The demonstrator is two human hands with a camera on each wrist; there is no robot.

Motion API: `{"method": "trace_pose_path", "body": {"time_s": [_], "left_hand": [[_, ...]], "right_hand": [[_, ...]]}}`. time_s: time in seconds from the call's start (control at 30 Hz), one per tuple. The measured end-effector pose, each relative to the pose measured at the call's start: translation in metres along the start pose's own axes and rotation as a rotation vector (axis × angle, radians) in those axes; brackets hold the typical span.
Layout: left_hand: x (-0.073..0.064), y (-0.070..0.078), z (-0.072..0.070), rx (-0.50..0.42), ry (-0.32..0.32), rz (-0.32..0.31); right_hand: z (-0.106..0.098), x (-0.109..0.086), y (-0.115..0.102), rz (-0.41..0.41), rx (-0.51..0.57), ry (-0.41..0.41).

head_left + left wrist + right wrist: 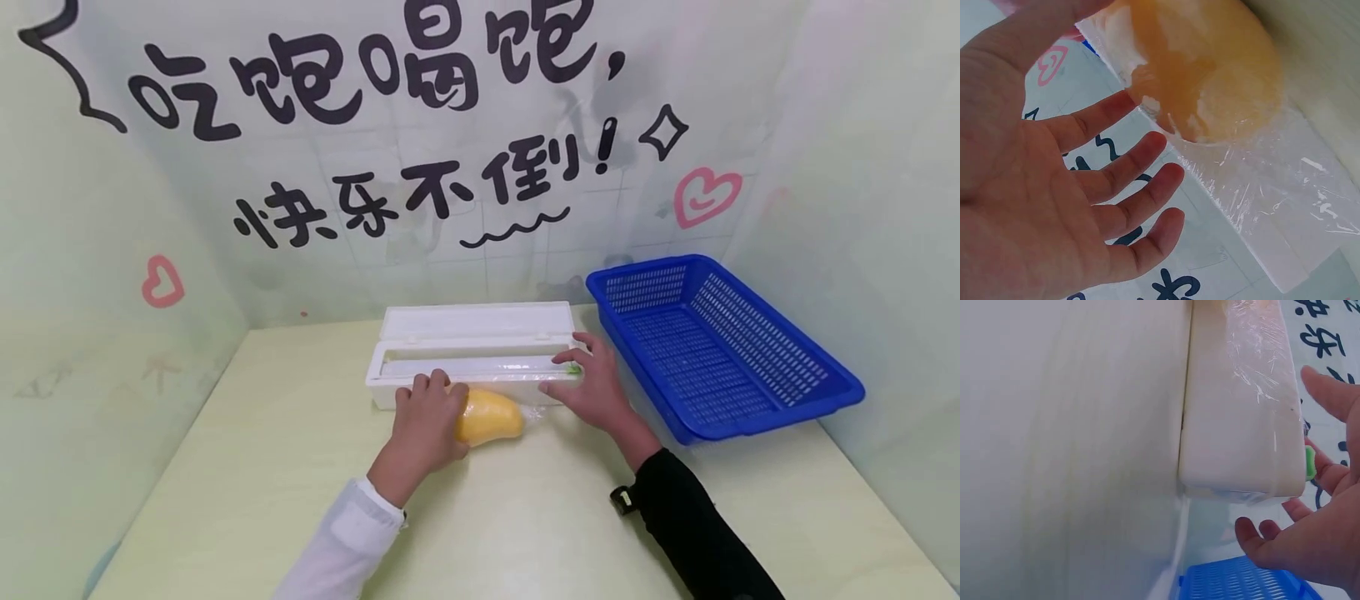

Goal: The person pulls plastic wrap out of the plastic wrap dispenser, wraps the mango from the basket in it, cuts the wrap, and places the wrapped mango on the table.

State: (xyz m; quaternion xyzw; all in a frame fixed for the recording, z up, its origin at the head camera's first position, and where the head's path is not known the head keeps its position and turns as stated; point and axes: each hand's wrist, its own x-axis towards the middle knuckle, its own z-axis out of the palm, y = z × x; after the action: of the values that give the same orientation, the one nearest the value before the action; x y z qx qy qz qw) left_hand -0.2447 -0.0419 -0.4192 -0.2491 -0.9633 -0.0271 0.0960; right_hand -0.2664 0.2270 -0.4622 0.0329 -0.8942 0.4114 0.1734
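Observation:
A yellow mango (491,417), partly covered with clear cling film (1260,181), lies against the front of a white cling film box (465,392). My left hand (429,421) holds the mango's left end between thumb and index finger, its other fingers spread over the box edge. My right hand (596,385) stands around the box's right end, fingers loosely bent and apart. Close to its fingers is a small green slider (1310,462); whether they touch it I cannot tell. Film drapes down the box front to the mango.
The box's white lid (476,323) stands raised at the back. To the right, a blue plastic basket (757,429) rests on the pale wooden table (525,517). A wall covering (420,275) with black lettering and pink hearts closes off the back.

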Motion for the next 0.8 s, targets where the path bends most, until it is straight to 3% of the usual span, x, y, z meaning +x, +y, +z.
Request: {"method": "trace_pose_path", "body": {"time_s": [0.17, 0.37, 0.47, 0.53, 0.63, 0.8], "left_hand": [[0.012, 0.011, -0.012, -0.065, 0.003, 0.075], [0.063, 0.045, -0.024, -0.177, 0.084, 0.327], [0.09, 0.065, -0.018, -0.209, 0.114, 0.453], [0.103, 0.076, -0.009, -0.187, 0.124, 0.501], [0.115, 0.086, 0.007, -0.104, 0.138, 0.538], [0.124, 0.093, 0.024, -0.048, 0.171, 0.564]], "right_hand": [[0.0, 0.004, 0.006, 0.078, -0.001, -0.063], [0.001, 0.007, 0.012, -0.014, 0.026, -0.023], [0.003, 0.007, 0.015, -0.103, 0.006, 0.009], [0.004, 0.007, 0.017, -0.149, -0.011, 0.023], [0.005, 0.006, 0.02, -0.16, -0.006, 0.018], [0.003, 0.009, 0.025, -0.125, 0.03, 0.011]]}}
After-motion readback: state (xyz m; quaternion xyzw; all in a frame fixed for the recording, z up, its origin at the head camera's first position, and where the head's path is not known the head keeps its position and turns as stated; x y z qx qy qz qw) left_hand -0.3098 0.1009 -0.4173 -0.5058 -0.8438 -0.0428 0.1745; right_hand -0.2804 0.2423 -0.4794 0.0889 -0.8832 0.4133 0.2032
